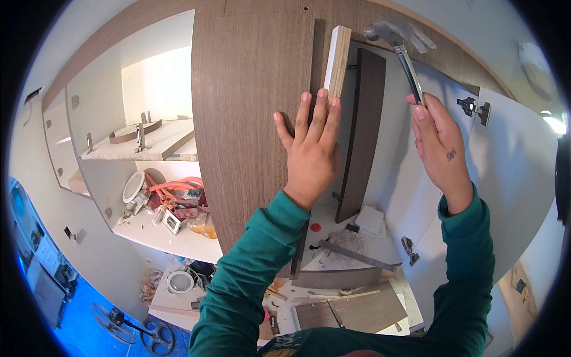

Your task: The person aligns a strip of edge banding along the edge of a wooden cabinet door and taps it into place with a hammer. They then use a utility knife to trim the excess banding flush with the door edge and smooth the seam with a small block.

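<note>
This looked like a room under fitting-out, whether home or shop unclear: brown-fronted cupboards had exposed door hinges, and orange tubing, a light fitting and loose boards lay around.

Left forearm: green-sleeved, slanting up and rightward from the lower edge.
Left hand: back toward the camera, fingers extended upward, little finger splayed leftward.
Right forearm: green-sleeved, rising nearly upright.
Right hand: raised, fingers curled in a grip, thumb pointing up.
</note>
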Demonstrator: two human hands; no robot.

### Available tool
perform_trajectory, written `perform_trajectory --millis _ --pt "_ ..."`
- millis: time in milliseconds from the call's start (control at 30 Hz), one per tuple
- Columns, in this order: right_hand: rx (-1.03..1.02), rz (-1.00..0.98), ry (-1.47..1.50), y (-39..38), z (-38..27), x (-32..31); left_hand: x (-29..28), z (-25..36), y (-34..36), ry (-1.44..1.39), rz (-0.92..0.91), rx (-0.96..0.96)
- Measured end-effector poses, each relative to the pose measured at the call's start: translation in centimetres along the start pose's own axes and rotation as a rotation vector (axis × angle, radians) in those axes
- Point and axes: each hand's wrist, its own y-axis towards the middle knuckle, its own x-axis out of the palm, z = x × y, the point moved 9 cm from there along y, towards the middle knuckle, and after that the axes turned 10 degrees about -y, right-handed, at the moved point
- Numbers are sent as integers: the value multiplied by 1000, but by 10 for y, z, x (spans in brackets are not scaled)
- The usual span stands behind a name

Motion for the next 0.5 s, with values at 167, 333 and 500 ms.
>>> perform_trajectory --millis 167,333,500 --pt "-77 -14 -25 -1 -5 5 -4 -2 0 -42 8 -33" --pt "-117 -31 -36 4 -15 11 -4 -5 -3 -28 21 -45" --pt "-152 -15 -15 12 -30 16 -4 -5 -3 -26 36 -50"
